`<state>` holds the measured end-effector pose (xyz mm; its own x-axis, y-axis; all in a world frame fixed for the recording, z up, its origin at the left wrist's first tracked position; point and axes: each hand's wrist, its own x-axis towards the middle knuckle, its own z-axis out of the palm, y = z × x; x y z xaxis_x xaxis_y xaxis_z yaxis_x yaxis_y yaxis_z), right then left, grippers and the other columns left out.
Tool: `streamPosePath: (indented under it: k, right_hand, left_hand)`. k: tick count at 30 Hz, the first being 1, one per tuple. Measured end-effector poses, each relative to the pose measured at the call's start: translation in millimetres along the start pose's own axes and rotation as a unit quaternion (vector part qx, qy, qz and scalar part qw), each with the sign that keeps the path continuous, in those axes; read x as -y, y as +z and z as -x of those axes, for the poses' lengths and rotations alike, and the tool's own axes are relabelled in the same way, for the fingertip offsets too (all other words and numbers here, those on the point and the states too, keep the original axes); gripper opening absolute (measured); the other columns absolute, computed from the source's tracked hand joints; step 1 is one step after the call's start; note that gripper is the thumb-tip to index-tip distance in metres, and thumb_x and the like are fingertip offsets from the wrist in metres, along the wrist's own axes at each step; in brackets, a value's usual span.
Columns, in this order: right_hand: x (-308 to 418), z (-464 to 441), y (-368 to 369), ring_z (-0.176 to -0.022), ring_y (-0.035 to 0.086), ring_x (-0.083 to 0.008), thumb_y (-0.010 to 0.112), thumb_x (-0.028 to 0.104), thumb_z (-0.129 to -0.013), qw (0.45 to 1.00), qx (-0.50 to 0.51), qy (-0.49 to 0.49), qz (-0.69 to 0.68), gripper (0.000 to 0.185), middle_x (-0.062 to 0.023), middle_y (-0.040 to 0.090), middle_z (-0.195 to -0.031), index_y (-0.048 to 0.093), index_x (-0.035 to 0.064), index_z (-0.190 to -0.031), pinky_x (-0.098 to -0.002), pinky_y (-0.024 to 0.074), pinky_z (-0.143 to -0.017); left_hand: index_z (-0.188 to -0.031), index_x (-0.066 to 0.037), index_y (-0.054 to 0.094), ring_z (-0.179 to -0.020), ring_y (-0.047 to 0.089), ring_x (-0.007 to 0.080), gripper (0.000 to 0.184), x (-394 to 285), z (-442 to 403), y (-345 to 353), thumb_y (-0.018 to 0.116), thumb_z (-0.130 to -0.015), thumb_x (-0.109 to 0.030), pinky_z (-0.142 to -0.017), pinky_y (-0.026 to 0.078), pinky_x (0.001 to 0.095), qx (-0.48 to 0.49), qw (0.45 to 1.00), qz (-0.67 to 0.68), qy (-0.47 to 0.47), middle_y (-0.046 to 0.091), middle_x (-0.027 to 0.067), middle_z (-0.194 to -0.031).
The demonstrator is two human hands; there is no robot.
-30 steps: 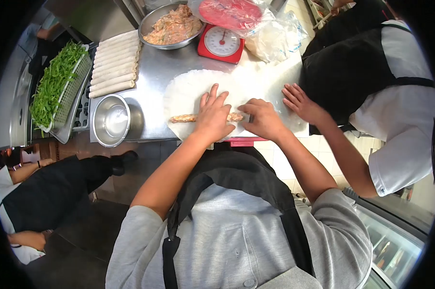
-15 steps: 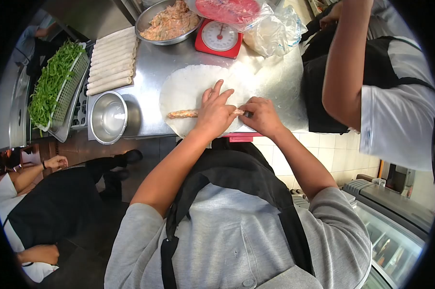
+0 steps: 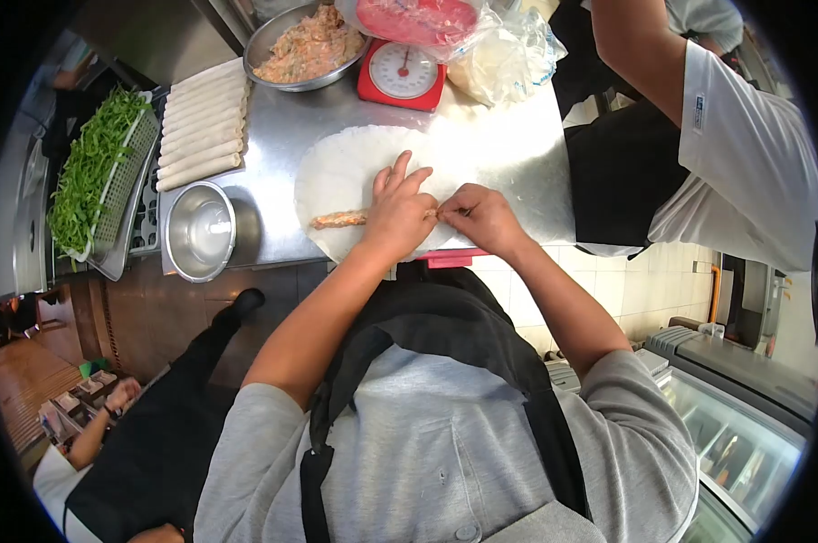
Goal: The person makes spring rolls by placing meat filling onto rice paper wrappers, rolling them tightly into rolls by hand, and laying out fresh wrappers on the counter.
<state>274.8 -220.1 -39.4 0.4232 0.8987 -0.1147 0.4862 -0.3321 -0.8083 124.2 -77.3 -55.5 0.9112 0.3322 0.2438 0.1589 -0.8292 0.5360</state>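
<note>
A round, thin white wrapper point(image 3: 323, 167) lies on the steel table under my hands. Across its lower part runs a narrow strip of orange-pink minced filling point(image 3: 337, 220). My left hand point(image 3: 398, 210) rests over the strip, its fingers stretched out and spread, hiding the middle part. My right hand point(image 3: 483, 219) is closed in a pinch at the strip's right end, against the side of my left hand. The bit between its fingertips looks like filling but is mostly hidden.
White rolls point(image 3: 204, 122) lie stacked at the left, by a steel bowl point(image 3: 200, 232) and a basket of greens point(image 3: 124, 172). Behind are a filling bowl point(image 3: 308, 45), a red scale point(image 3: 400, 74) and a plastic bag point(image 3: 508, 59). Co-workers stand on both sides.
My right hand has shifted slightly left, closer to my left hand, its fingers pinched tighter. My left hand stays spread over the strip. Both co-workers have moved.
</note>
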Motion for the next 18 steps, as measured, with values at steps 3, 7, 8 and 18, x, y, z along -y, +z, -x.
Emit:
streamPosePath:
  k: [3, 7, 8, 18]
  right_hand:
    - [2.8, -1.3, 1.7, -0.081, 0.066, -0.0275, 0.080, 0.018, -0.081, 1.000, -0.005, -0.016, 0.022, 0.013, -0.0094, 0.068, -0.089, 0.080, 0.0104, -0.091, -0.0385, 0.0544, -0.075]
    - [6.3, -5.9, 10.8, -0.082, 0.066, -0.0275, 0.082, 0.016, -0.079, 0.993, -0.011, -0.107, 0.040, 0.011, -0.0078, 0.066, -0.088, 0.077, 0.0088, -0.086, -0.0386, 0.0542, -0.074]
    - [5.0, -8.9, 14.6, -0.082, 0.066, -0.0275, 0.082, 0.016, -0.079, 0.993, -0.008, -0.112, 0.035, 0.011, -0.0078, 0.066, -0.088, 0.077, 0.0088, -0.086, -0.0386, 0.0542, -0.074]
    - [5.9, -17.9, 34.1, -0.098, 0.062, -0.0256, 0.084, 0.026, -0.075, 0.976, -0.002, -0.148, 0.156, 0.030, -0.0030, 0.065, -0.096, 0.078, 0.0161, -0.103, -0.0429, 0.0456, -0.086]
  left_hand:
    - [-0.091, -0.012, 0.081, -0.149, 0.033, 0.0390, 0.015, 0.9, 4.9, -5.5, 0.079, -0.078, -0.019, -0.118, 0.025, 0.0561, 0.000, 1.000, -0.001, -0.009, 0.060, 0.0113, -0.141]
    - [-0.089, -0.014, 0.081, -0.148, 0.034, 0.0388, 0.011, 13.7, 13.6, -11.7, 0.079, -0.080, -0.020, -0.116, 0.027, 0.0554, -0.027, 0.999, 0.008, -0.025, 0.061, 0.0104, -0.139]
    - [-0.089, -0.014, 0.081, -0.148, 0.034, 0.0388, 0.011, 16.5, 15.8, -11.3, 0.079, -0.080, -0.020, -0.116, 0.027, 0.0554, -0.027, 0.999, 0.002, -0.029, 0.061, 0.0104, -0.139]
    - [-0.103, -0.011, 0.079, -0.149, 0.032, 0.0401, 0.031, 30.8, 22.6, -20.6, 0.082, -0.074, -0.022, -0.117, 0.027, 0.0562, 0.017, 0.999, -0.042, -0.021, 0.057, 0.0139, -0.143]
